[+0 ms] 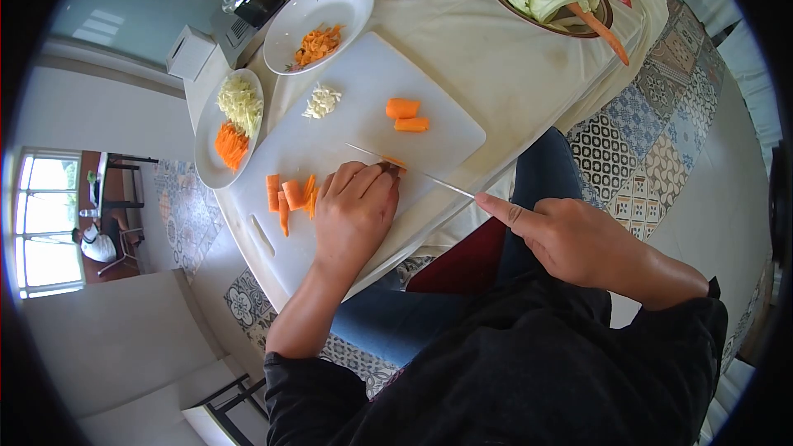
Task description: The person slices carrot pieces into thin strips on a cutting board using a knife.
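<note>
My left hand (357,208) presses a carrot piece (395,163) down on the white cutting board (438,107), its fingers curled over it. My right hand (553,231) is wrapped around a knife (438,182), with the index finger stretched along it; the handle is hidden in the palm. The thin blade crosses the board at the held carrot. Carrot chunks and sticks (285,196) lie left of my left hand. Two carrot pieces (405,108) rest farther back, and a small heap of chopped white pieces (322,101) lies near the board's middle.
An oval plate (208,157) holds shredded carrot and pale green shreds. Behind the board, a flowered bowl (351,16) contains orange peelings. Cabbage and a carrot fill a brown-rimmed bowl (502,8) at the back right. A person (97,244) sits far away at left.
</note>
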Demonstrator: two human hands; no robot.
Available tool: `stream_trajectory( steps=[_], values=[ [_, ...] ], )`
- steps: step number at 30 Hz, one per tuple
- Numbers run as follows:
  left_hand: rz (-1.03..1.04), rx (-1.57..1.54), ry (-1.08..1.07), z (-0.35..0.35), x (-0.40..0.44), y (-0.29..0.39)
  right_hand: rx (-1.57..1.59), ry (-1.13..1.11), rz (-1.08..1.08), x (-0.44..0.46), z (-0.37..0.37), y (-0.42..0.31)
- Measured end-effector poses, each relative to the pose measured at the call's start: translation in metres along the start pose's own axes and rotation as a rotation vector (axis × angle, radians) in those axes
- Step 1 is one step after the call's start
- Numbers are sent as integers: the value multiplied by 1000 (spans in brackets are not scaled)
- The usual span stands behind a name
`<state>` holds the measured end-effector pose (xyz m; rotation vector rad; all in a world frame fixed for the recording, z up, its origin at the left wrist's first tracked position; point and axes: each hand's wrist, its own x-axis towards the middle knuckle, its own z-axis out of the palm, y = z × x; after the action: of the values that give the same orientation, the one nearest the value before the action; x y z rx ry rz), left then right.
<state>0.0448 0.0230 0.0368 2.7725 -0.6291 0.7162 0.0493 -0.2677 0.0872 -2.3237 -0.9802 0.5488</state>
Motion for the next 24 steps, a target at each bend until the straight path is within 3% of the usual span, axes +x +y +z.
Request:
stream_trajectory(
  steps=[4, 13, 24],
  values=[
    [-13, -11, -29, -1, -1, 1, 15, 8, -46, 11, 2, 5],
    [5, -20, -2, 0, -4, -2, -311, 153, -140, 12, 17, 10],
    [-11, 19, 9, -2, -5, 2, -200, 130, -49, 11, 15, 9]
  ],
)
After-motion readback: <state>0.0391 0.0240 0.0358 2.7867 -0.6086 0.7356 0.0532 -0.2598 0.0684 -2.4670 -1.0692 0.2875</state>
